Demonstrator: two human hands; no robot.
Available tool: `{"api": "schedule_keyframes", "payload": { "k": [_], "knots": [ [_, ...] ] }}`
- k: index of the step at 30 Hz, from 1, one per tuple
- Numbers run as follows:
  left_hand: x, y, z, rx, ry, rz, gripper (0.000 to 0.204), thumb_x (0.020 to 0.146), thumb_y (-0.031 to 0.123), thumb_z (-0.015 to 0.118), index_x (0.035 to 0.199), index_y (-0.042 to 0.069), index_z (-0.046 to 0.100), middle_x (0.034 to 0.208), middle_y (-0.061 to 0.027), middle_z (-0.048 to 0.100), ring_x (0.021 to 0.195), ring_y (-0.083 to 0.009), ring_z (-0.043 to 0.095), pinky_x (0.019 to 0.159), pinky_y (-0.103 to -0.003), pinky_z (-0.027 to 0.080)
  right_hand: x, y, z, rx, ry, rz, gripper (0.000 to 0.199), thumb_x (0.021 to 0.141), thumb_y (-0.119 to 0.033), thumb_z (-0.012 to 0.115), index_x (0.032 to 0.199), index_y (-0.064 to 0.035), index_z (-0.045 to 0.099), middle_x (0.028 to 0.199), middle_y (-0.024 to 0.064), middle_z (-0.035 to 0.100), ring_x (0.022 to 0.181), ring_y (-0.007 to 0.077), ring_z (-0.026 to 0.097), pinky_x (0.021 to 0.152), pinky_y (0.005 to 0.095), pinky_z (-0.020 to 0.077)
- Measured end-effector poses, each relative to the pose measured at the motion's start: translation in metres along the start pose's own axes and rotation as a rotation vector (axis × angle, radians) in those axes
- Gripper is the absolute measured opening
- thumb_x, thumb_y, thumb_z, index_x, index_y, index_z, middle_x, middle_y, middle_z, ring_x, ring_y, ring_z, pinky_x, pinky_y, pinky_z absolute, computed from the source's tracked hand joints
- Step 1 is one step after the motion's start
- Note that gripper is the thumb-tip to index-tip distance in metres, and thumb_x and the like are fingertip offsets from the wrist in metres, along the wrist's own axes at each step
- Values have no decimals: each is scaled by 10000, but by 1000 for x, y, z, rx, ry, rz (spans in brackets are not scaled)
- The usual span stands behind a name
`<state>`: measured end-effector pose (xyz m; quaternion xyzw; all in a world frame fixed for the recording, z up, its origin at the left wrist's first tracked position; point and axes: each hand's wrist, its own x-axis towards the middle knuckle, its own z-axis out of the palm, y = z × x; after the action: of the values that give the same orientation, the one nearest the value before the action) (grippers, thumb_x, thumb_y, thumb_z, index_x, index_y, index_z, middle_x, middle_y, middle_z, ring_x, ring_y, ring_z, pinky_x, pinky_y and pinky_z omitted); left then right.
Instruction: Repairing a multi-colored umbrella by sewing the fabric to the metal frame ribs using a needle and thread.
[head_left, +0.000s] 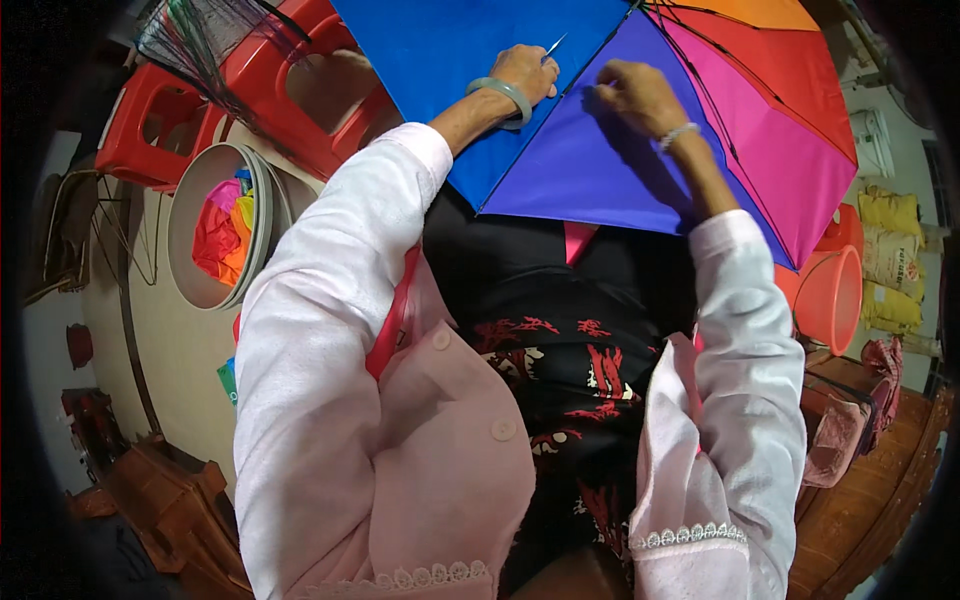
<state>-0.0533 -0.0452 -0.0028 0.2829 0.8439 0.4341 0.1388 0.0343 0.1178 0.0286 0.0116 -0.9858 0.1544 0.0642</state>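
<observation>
An umbrella [610, 170] with blue, purple, pink, red and orange panels lies spread over my lap, its dark ribs showing. My left hand [525, 75], with a pale bangle at the wrist, rests on the blue panel close to the rib beside the purple one. Its fingers are closed, and a thin silvery pointed thing [556, 44] sticks out past them. Over the purple panel, my right hand [640, 98] has its fingers drawn together in a pinch. Whatever those fingertips hold is too small to make out.
At left, a pale bucket [182, 255] holds bright folded cloth, near red plastic stools [165, 125]. A bundle of dark umbrella ribs [190, 55] hangs over them. A red basin [832, 300], yellow sacks [890, 305] and a wooden bench [865, 490] stand at right.
</observation>
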Motion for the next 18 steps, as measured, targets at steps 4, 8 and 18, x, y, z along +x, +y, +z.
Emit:
{"api": "schedule_keyframes", "payload": {
  "k": [4, 8, 18],
  "knots": [
    [-2, 18, 0, 25, -2, 46, 253, 788, 255, 481, 791, 37, 609, 647, -52, 624, 595, -185, 570, 597, -319, 437, -2, -20, 21, -25, -2, 118, 172, 724, -173, 579, 813, -28, 604, 790, 159, 615, 743, 312, 594, 674, 375, 464],
    [2, 21, 0, 43, -1, 56, 247, 783, 248, 483, 775, 31, 603, 630, -57, 618, 584, -198, 570, 588, -327, 438, -3, -27, 31, 4, 127, 309, 164, 716, -169, 577, 810, -41, 615, 790, 162, 616, 743, 316, 591, 670, 385, 461],
    [5, 22, -5, 91, -27, 87, 235, 778, 236, 493, 773, 25, 595, 625, -69, 614, 579, -214, 577, 578, -347, 440, -5, -20, 37, 173, 246, 230, 128, 728, -161, 544, 742, -41, 585, 701, 126, 605, 663, 293, 579, 614, 368, 452]
  ]
}}
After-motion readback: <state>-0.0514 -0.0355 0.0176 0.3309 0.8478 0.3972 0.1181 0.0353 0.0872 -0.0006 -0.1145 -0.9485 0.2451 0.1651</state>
